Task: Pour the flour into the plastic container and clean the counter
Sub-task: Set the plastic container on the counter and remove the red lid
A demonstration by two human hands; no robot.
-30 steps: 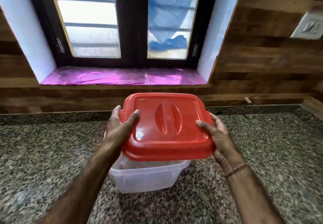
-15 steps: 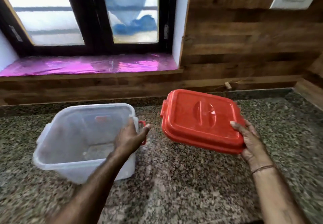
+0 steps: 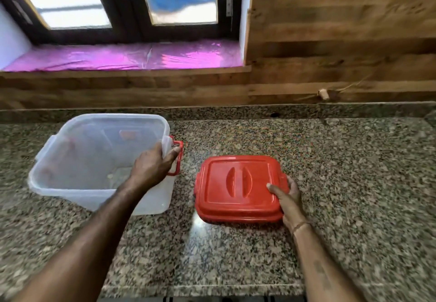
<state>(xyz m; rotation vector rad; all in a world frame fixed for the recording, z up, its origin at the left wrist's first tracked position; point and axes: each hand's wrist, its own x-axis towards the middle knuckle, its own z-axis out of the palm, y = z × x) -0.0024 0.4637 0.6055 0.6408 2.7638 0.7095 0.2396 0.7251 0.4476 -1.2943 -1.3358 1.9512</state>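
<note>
On the bench (image 3: 342,172), right of the plastic container (image 3: 153,202) it was covering a second ago, the red lid (image 3: 238,188) is settling; the right grip (image 3: 289,200) is clasping its edge, the left grip (image 3: 151,167) the container's rim, now open for pouring.

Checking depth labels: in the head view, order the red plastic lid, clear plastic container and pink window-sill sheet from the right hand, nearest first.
1. Red plastic lid: held by the right hand.
2. Clear plastic container: to the left.
3. Pink window-sill sheet: far back, left.
</note>
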